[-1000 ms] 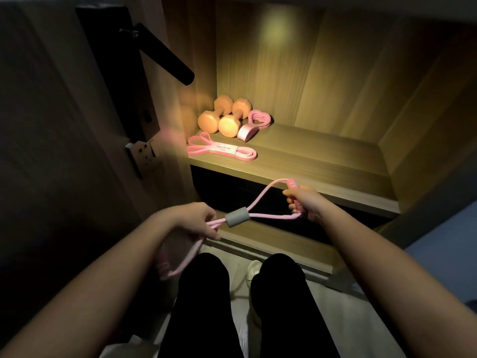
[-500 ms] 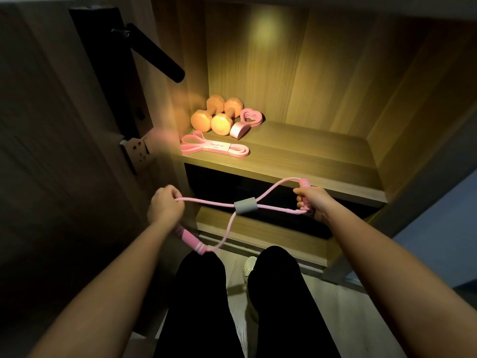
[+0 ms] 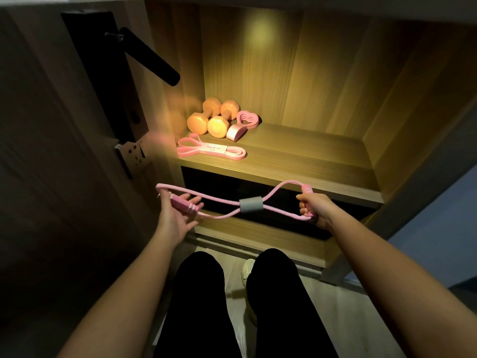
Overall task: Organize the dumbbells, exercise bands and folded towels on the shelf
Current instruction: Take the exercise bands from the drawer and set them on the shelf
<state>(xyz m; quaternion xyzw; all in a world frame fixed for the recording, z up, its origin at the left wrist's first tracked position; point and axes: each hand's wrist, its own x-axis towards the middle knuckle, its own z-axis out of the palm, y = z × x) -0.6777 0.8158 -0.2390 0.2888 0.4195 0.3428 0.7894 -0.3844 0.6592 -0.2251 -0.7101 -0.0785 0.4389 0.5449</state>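
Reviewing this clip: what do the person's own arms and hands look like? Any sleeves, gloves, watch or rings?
The left forearm and right forearm are bare to the frame edge, with no sleeve in view. The left hand and right hand wear no gloves. No watch, bracelet or ring shows, though the light is dim.
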